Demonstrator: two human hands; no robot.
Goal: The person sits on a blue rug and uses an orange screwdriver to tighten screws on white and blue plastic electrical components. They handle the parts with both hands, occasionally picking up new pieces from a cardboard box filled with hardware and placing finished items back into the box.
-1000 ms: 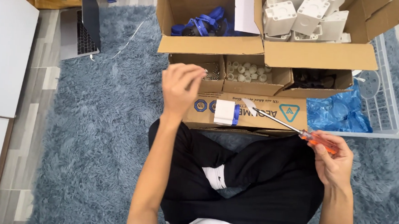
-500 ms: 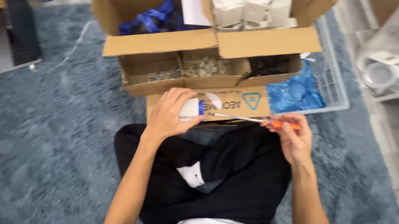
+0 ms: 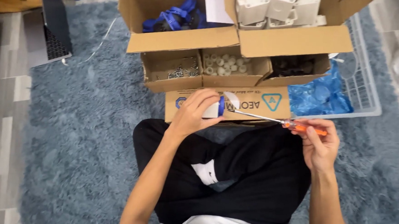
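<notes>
My left hand (image 3: 194, 111) grips a small white part with a blue ring (image 3: 217, 109), holding it over the flat cardboard box (image 3: 259, 101) in front of my crossed legs. My right hand (image 3: 318, 143) holds a screwdriver with an orange handle (image 3: 304, 127). Its thin metal shaft points left, and the tip reaches the white part. A round white piece sits right beside the blue ring.
Behind the flat box stand small open cartons of metal screws (image 3: 179, 71), white caps (image 3: 227, 65) and black parts (image 3: 293, 64). Farther back, large boxes hold blue parts (image 3: 175, 17) and white blocks (image 3: 278, 7). A white wire basket (image 3: 360, 84) with blue plastic is at right, a laptop (image 3: 51, 31) at left.
My left hand came down from mid-air and closed on the white and blue part. The screwdriver tip moved onto that part. The camera view shifted sideways and back.
</notes>
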